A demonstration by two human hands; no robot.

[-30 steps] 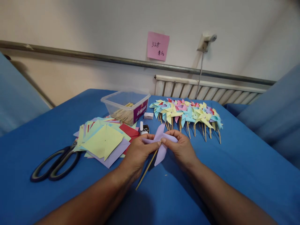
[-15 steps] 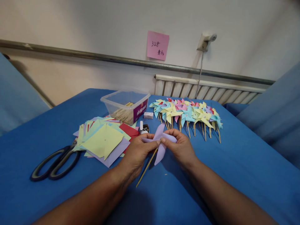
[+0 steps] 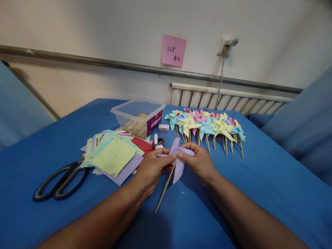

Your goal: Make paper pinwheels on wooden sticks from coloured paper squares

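Note:
Between my two hands is a purple paper pinwheel [image 3: 178, 169] with a thin wooden stick [image 3: 165, 188] slanting down from its centre toward me. My left hand [image 3: 153, 166] is closed on the pinwheel's left side, its thumb at the centre by the stick's top end. On the other side my right hand [image 3: 199, 160] pinches the pinwheel, its thumb meeting the left thumb at the middle. The fastening at the centre is hidden by the thumbs. Just beyond my left hand stands a small open box [image 3: 159, 141] with shiny metal pieces in it.
Stacked coloured paper squares [image 3: 114, 157] lie left, partly over the scissors [image 3: 61, 181]. Behind them, a clear plastic tub [image 3: 155, 112] holds wooden sticks, with a small closed box [image 3: 163, 128] beside it. Several finished pinwheels [image 3: 207, 128] lie at back right on the blue cloth [image 3: 259, 193].
The stick's lower end has swung a little to the right and toward me, and the pinwheel has turned slightly. Both hands keep their hold.

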